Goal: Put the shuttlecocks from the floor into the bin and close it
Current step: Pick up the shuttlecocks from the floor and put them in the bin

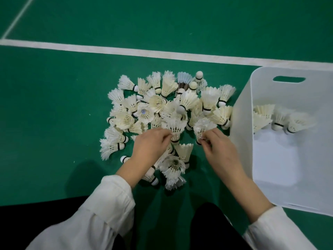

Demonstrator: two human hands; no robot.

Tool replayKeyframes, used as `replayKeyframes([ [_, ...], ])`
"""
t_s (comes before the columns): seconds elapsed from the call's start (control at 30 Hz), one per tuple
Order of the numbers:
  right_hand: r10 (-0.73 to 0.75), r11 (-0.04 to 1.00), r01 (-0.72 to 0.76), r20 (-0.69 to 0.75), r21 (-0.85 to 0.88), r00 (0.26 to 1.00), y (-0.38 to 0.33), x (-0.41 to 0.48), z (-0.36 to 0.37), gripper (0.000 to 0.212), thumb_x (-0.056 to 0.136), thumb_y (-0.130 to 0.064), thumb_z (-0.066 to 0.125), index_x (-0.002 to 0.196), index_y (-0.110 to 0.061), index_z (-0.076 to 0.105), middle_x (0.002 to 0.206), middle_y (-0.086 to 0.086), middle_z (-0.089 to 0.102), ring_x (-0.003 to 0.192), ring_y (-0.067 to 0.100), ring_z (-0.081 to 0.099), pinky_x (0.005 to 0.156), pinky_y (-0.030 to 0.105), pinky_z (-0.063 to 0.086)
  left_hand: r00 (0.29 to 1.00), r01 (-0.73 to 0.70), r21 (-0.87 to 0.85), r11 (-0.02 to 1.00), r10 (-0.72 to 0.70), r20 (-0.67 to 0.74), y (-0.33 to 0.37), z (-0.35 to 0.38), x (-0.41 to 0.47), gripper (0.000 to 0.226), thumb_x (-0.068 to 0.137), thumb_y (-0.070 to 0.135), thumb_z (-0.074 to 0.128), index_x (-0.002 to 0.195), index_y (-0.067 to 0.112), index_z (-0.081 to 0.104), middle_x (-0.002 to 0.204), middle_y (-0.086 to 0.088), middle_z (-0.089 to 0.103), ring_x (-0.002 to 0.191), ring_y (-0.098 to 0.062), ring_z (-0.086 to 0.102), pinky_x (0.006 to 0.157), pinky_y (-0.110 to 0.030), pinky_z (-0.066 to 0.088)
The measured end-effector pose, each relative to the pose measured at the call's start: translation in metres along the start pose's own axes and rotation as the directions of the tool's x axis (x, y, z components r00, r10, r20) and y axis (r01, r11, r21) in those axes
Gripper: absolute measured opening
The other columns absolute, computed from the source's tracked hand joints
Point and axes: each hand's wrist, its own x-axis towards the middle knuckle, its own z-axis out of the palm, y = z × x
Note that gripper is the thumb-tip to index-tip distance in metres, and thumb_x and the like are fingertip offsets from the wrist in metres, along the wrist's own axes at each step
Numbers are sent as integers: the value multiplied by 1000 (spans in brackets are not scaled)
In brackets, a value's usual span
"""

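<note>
Down on the green court floor (54,109) in front of me lies a loose pile of shuttlecocks (162,105), white and cream feathers with pale cork tips, tumbled over one another and pointing every way. At the far edge of the heap sits a dark-banded shuttlecock (183,84).

My left hand (150,147) reaches into the near middle of the pile. Its fingers are curled and pinch the base of the first shuttlecock (175,126), whose feathers fan out toward the far side. My right hand (220,152) works just to the right, thumb and fingertips pinched on the base of the second shuttlecock (203,126), which has ragged feathers and also points away from me. My two hands are near each other but apart.

To the right stands the white bin (241,138), its top open. Its left wall is just beside the right edge of the pile, and a shuttlecock there seems to touch it. A handle slot (288,79) is cut through the far wall. Inside, toward the far side of the bottom, lie a few binned shuttlecocks (277,118).

Beyond the pile a white court line (126,51) crosses the floor from left to right. Pale sleeves (100,213) cover both my forearms, and my dark trousers (212,230) show at the near edge.
</note>
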Motion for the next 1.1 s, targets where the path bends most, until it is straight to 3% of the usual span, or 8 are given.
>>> replayKeyframes([
  [0.23, -5, 996, 13, -86, 90, 996, -11, -4, -23, 11, 90, -15, 57, 93, -6, 63, 93, -5, 47, 79, 12, 48, 70, 22, 35, 991, 45, -297, 954, -81, -109, 24, -41, -17, 21, 93, 37, 43, 93, 25, 60, 90, 11, 64, 70, -10, 57, 69, -35, 52],
  [0.3, 8, 993, 7, -122, 122, 993, -12, -4, -41, 10, 89, -13, 57, 92, -5, 63, 92, -4, 47, 81, 14, 50, 72, 24, 39, 991, -2, -321, 947, -40, -124, 41, -56, -17, 21, 94, 36, 44, 94, 24, 61, 92, 10, 64, 63, -5, 53, 67, -32, 50],
  [0.47, 79, 986, -30, -301, 165, 950, 0, -8, -113, 6, 89, -13, 59, 87, -9, 63, 88, -4, 50, 76, 9, 51, 68, 10, 36, 981, -154, -391, 907, 94, -169, 100, -89, -11, 17, 94, 34, 45, 93, 25, 60, 88, 13, 62, 70, -8, 58, 66, -31, 51],
  [0.6, 236, 970, -194, -368, 149, 899, 48, -17, -167, 8, 90, -17, 57, 90, -11, 63, 92, 0, 52, 78, 14, 53, 73, 25, 39, 963, -265, -458, 849, 208, -173, 149, -93, -4, 16, 94, 34, 46, 89, 27, 59, 86, 13, 62, 51, 2, 47, 54, -27, 42],
  [0.77, 467, 884, -465, -134, 45, 874, 138, -6, -155, 11, 86, -10, 57, 85, -2, 64, 77, 13, 60, 76, 30, 57, 64, 30, 37, 956, -289, -447, 847, 278, -92, 194, -72, 5, 16, 94, 35, 46, 89, 26, 59, 87, 15, 62, 57, -1, 48, 62, -30, 46],
  [0.83, 519, 855, -519, -29, 20, 854, 160, 1, -138, 12, 86, -9, 55, 88, -1, 64, 82, 17, 63, 79, 31, 57, 64, 28, 36, 957, -279, -441, 853, 283, -57, 202, -59, 8, 16, 93, 35, 46, 90, 26, 59, 89, 15, 63, 57, -2, 48, 64, -30, 46],
  [1.0, 523, 852, -522, 65, -38, 850, 182, 24, -111, 19, 86, -7, 52, 99, -3, 65, 100, 18, 65, 94, 32, 58, 71, 25, 35, 966, -230, -441, 868, 258, 4, 201, -36, 13, 17, 93, 35, 46, 97, 27, 60, 93, 15, 63, 53, -2, 48, 58, -29, 45],
  [1.1, 523, 852, -523, 91, -23, 848, 186, 36, -102, 9, 85, -7, 54, 82, -7, 63, 85, 13, 59, 86, 31, 55, 69, 25, 32, 969, -213, -465, 859, 247, 12, 199, -28, 13, 16, 92, 36, 47, 95, 27, 60, 89, 14, 64, 43, -5, 40, 52, -29, 43],
])
